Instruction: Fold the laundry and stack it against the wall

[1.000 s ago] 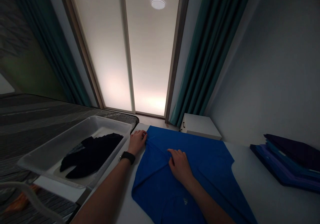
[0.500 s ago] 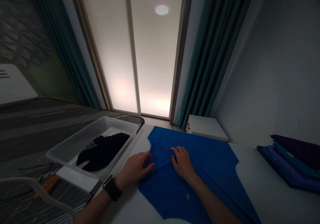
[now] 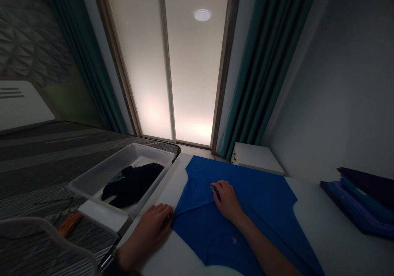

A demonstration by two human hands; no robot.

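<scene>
A blue T-shirt (image 3: 261, 189) lies spread on the white table (image 3: 310, 210), with a small pale logo near its neckline. My left hand (image 3: 154, 224) is closed on the shirt's left edge, its fingertips partly hidden. Over the upper middle of the shirt, my right hand (image 3: 227, 200) has thumb and fingers curled together on a pinch of the fabric. A straight crease in the cloth runs between the two hands. A dark watch (image 3: 112, 265) is on my left wrist.
On the left, a translucent plastic bin (image 3: 89, 177) holds dark clothing (image 3: 135, 185). A stack of folded clothes (image 3: 363, 202) sits at the table's right. Beyond the table stands a white cabinet (image 3: 257, 157). A pale curved bar (image 3: 55, 235) crosses the lower left.
My left hand has moved left and down to the shirt's edge and closed on it. My right hand stays at about the same spot, its fingers now pinching fabric.
</scene>
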